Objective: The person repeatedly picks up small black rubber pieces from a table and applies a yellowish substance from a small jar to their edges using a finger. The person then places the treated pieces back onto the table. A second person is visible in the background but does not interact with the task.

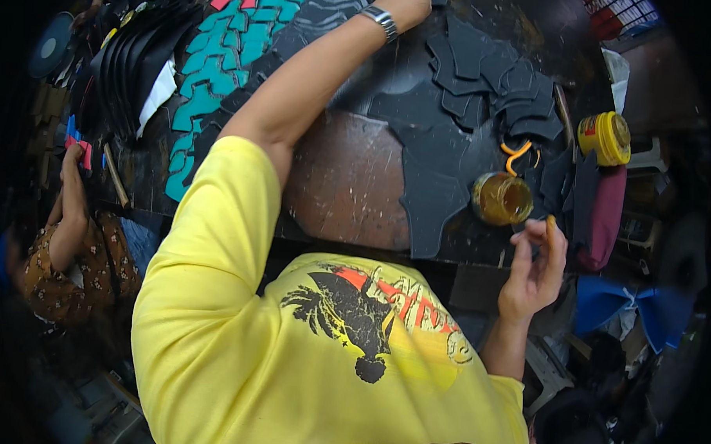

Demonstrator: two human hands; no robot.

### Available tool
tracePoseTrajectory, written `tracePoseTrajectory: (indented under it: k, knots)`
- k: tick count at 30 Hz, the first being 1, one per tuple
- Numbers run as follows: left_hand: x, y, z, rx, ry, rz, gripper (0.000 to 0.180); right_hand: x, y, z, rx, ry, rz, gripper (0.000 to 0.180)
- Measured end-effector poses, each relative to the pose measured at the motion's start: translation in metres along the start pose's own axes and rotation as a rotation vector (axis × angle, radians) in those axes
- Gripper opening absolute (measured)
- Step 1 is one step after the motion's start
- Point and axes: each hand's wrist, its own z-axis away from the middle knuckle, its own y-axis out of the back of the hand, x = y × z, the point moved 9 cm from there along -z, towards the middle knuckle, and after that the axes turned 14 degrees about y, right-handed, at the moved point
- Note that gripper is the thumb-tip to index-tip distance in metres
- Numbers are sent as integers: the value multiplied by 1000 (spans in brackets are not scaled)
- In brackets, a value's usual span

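Note:
My left hand (406,8), with a metal watch at its wrist, reaches to the far edge of the table over dark cut sheets. Its fingers run to the picture's top edge, so whatever they touch is hidden. Close to the near edge of the table, my right hand (536,263) is held palm up, fingers partly bent and apart, with brown stuff on a fingertip. Just beyond it stands an open glass jar (489,197) of brown, glue-like paste. Left of the jar lies a large black cut piece (433,197); more black pieces (494,70) overlap in a pile farther back.
Near me lies a worn brown board (349,183). Orange handles (517,157) sit behind the jar; a yellow tub (605,138) and maroon bundle (609,215) are at right. Teal cut pieces (199,107) fill the left side. Another person (80,267) works at far left.

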Motion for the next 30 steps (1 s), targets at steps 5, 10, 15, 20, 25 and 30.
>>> tracePoseTrajectory:
  k: [5, 10, 15, 20, 25, 30]
  knots:
    - [71, 56, 123, -510, -193, 223, 37, -7, 11, -29, -145, 44, 294, 33]
    - [107, 98, 227, -671, -222, 218, 44, 0, -8, -44, -482, 42, 560, 36]
    - [104, 94, 257, -552, -100, 53, 61, 9, -26, -45, -637, 117, 677, 27]
    - [100, 93, 256, -523, -82, 109, 55, 5, -23, -50, -605, 107, 646, 32]
    - [102, 99, 250, -647, 7, 298, 46, -37, 3, -57, -198, 134, 446, 38]
    - [90, 119, 246, -668, 299, 853, 37, -57, -13, -37, 6, 123, 58, 64]
